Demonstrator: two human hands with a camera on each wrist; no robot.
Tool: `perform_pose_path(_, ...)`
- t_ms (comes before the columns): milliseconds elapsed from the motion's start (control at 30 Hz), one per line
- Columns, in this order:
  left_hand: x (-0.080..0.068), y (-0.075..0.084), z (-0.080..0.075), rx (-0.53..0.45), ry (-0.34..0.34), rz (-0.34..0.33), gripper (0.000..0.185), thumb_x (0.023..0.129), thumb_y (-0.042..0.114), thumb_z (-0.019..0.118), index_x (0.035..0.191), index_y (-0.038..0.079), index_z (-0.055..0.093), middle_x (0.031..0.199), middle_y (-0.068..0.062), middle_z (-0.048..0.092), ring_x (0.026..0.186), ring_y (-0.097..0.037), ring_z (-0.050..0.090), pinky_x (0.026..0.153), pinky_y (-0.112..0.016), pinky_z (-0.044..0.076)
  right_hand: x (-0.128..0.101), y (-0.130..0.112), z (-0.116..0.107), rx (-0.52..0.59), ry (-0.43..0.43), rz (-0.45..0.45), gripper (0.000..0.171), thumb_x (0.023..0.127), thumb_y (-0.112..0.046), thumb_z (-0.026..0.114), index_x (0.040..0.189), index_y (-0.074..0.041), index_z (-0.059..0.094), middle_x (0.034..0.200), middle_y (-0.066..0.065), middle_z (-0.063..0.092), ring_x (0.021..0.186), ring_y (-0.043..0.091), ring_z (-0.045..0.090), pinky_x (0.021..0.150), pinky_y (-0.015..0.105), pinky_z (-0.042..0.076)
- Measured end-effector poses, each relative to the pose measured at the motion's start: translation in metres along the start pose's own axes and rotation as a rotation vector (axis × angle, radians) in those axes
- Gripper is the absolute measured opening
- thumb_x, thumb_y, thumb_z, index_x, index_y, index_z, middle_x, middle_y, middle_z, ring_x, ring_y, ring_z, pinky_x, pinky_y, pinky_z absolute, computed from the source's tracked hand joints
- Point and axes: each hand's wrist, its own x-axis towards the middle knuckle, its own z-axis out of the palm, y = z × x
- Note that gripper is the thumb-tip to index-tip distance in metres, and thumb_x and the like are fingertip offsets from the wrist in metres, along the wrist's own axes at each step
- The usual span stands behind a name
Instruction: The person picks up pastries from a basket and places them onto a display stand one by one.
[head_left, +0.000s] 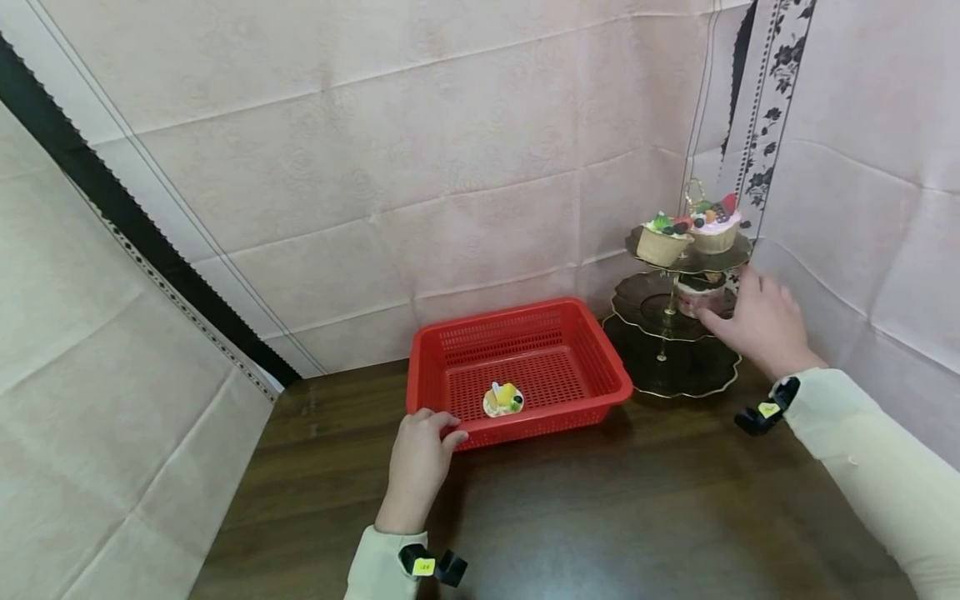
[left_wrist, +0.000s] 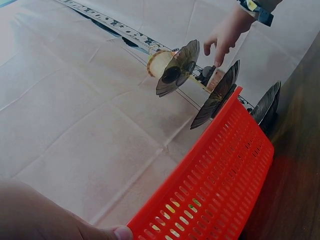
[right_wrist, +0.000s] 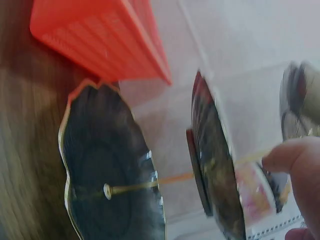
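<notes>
A red plastic basket (head_left: 558, 367) stands on the dark wooden table with a small yellow cake (head_left: 502, 400) inside it. My left hand (head_left: 442, 425) holds the basket's front left corner, fingers curled over the rim; its thumb (left_wrist: 120, 232) shows against the basket (left_wrist: 215, 180). A dark three-tier stand (head_left: 675, 379) with gold edges stands right of the basket. My right hand (head_left: 723, 321) reaches to the middle tier with fingers stretched, right at a cupcake (head_left: 697, 292); whether it touches is unclear. The same cupcake (right_wrist: 252, 192) lies beside a fingertip (right_wrist: 295, 165). Two more cupcakes (head_left: 663, 237) sit on the top tier.
Pink cloth walls (head_left: 450, 167) close in the back, left and right of the table (head_left: 637, 517). The stand sits in the back right corner, close to the cloth. Bare wood stretches in front of the basket and stand.
</notes>
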Motion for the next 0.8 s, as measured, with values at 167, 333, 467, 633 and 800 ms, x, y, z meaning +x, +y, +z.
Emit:
perform_pose_path(167, 0.000, 0.000, 0.000, 0.003, -0.004, -0.003, 0.024, 0.085, 0.027, 0.083, 0.105, 0.014, 0.079, 0.094, -0.004, 0.067, 0.090, -0.022, 0.054, 0.082, -0.041, 0.054, -0.015, -0.020, 0.004, -0.044, 0.056, -0.037, 0.077, 0.092, -0.043, 0.066, 0.131, 0.017, 0.040, 0.118, 0.042, 0.045, 0.105, 0.060, 0.039, 0.086, 0.069, 0.033)
perform_pose_path(333, -0.001, 0.000, 0.000, 0.009, 0.004, -0.001, 0.025, 0.085, 0.027, 0.083, 0.105, 0.014, 0.079, 0.095, -0.006, 0.068, 0.090, -0.023, 0.055, 0.082, -0.041, 0.055, -0.022, -0.044, 0.014, -0.062, 0.098, -0.097, 0.070, 0.089, -0.038, 0.069, 0.134, 0.010, 0.045, 0.120, 0.037, 0.049, 0.108, 0.056, 0.041, 0.085, 0.067, 0.035)
perform_pose_path(467, -0.001, 0.001, 0.000, 0.011, 0.006, 0.004, 0.025, 0.085, 0.027, 0.083, 0.105, 0.013, 0.079, 0.095, -0.006, 0.068, 0.091, -0.023, 0.055, 0.082, -0.042, 0.054, -0.022, -0.063, 0.024, -0.060, 0.081, -0.169, 0.066, 0.089, -0.036, 0.070, 0.135, 0.006, 0.047, 0.127, 0.035, 0.050, 0.116, 0.053, 0.041, 0.093, 0.067, 0.035)
perform_pose_path(633, -0.001, 0.001, 0.000, 0.007, 0.004, -0.002, 0.025, 0.085, 0.027, 0.083, 0.105, 0.013, 0.079, 0.095, -0.006, 0.068, 0.091, -0.023, 0.055, 0.083, -0.042, 0.054, -0.019, -0.083, 0.039, -0.023, 0.048, -0.257, 0.064, 0.088, -0.036, 0.073, 0.135, 0.003, 0.050, 0.128, 0.029, 0.054, 0.121, 0.047, 0.047, 0.104, 0.065, 0.033)
perform_pose_path(800, -0.001, 0.000, 0.000, 0.008, 0.009, 0.001, 0.026, 0.084, 0.027, 0.083, 0.106, 0.013, 0.079, 0.096, -0.006, 0.068, 0.092, -0.024, 0.055, 0.083, -0.042, 0.055, -0.018, -0.106, 0.056, 0.028, -0.031, -0.287, 0.063, 0.089, -0.037, 0.073, 0.135, 0.001, 0.052, 0.127, 0.024, 0.057, 0.118, 0.043, 0.050, 0.102, 0.062, 0.039)
